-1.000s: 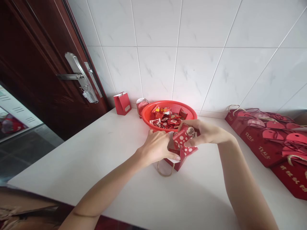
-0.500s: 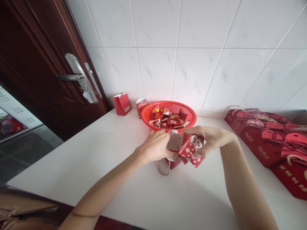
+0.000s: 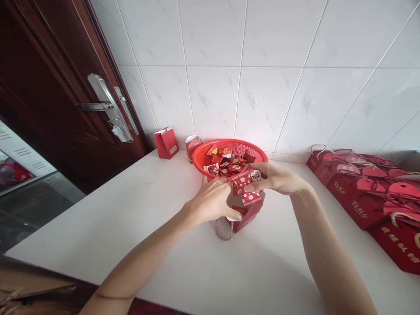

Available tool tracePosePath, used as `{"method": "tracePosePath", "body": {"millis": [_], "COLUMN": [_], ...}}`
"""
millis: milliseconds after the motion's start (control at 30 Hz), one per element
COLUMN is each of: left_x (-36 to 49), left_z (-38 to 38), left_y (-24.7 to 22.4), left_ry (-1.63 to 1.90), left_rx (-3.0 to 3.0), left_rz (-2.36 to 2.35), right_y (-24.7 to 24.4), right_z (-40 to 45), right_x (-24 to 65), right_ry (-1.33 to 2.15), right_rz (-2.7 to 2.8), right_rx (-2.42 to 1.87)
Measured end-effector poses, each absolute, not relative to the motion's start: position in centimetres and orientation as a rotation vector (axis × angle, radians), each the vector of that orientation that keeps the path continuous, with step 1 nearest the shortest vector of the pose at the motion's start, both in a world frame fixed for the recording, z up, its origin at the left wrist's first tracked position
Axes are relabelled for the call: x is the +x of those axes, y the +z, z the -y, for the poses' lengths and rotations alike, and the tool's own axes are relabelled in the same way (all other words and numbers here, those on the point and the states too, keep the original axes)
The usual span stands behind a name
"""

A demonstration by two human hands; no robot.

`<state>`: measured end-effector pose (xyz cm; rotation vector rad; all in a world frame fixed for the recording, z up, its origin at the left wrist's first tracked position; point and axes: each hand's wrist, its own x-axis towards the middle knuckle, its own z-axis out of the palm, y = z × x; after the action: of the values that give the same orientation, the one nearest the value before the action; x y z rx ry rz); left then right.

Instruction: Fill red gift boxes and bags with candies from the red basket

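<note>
My left hand (image 3: 215, 199) grips the near left side of a red gift box (image 3: 250, 217), its thumb over the edge and the other fingers along the far side. The box stands open on the table, with a rope handle (image 3: 223, 232) hanging at its left. Pinched in my right hand (image 3: 274, 177) is a red candy packet (image 3: 246, 187) with white dots, held over the box's opening. Inside the box some red wrapping shows. Just behind my hands, a red plastic basket (image 3: 198, 162) holds several wrapped candies (image 3: 226, 162).
On the right stand several dark red gift boxes (image 3: 352, 197) with rope handles. A small red box (image 3: 166, 143) and a round-topped box (image 3: 193, 148) sit against the tiled wall (image 3: 213, 96). The white table (image 3: 157, 210) meets a brown door (image 3: 49, 87) at left.
My right hand has moved left and slightly up, bringing the candy packet over the box's opening. My left hand stays at the box, whose right side now shows more.
</note>
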<state>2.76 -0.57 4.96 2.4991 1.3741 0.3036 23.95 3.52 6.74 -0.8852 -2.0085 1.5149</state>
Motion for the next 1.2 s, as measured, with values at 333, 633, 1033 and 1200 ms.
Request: {"method": "tracePosePath", "body": {"millis": [333, 633, 1033, 1200], "left_x": [3.0, 2.8, 2.7, 2.7], "left_z": [0.5, 0.8, 0.8, 0.8], "left_y": [4.9, 5.5, 5.4, 5.4], "left_ry": [0.202, 0.206, 0.132, 0.120], "left_rx": [2.477, 2.482, 2.458, 2.455], "left_rz": [-1.464, -1.389, -1.460, -1.446], "right_y": [6.6, 6.1, 5.5, 5.4], "right_z": [-2.7, -2.6, -2.7, -2.5], "right_x": [22.9, 22.6, 21.5, 21.1], "right_ry": [0.926, 0.965, 0.925, 0.964], "right_rz": [2.242, 2.386, 2.377, 2.361], "right_rx": [-1.378, -1.394, -1.343, -1.334]}}
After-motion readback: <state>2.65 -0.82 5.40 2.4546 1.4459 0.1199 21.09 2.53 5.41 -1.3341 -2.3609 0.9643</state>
